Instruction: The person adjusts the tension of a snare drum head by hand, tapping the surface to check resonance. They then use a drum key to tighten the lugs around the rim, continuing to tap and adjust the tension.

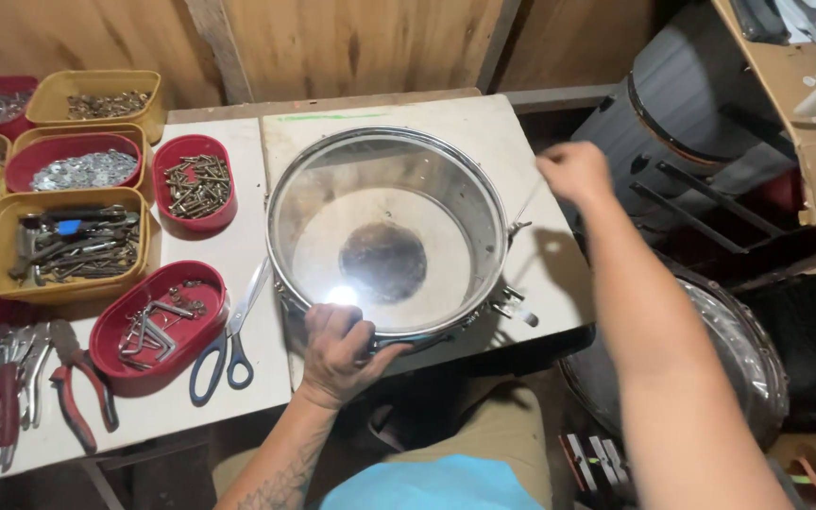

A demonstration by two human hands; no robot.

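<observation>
The snare drum [386, 236] has its near rim clasped by the left hand [335, 351], while the right hand [573, 172] pinches a thin cord [527, 203].

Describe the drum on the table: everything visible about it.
The drum is a shallow round shell with a shiny metal rim and a clear skin, through which a dark round patch shows. It lies flat on the pale table. Small metal fittings stick out along its right side. The left hand grips its near rim; the right hand is closed above the table just past its far right edge, apart from it.
</observation>
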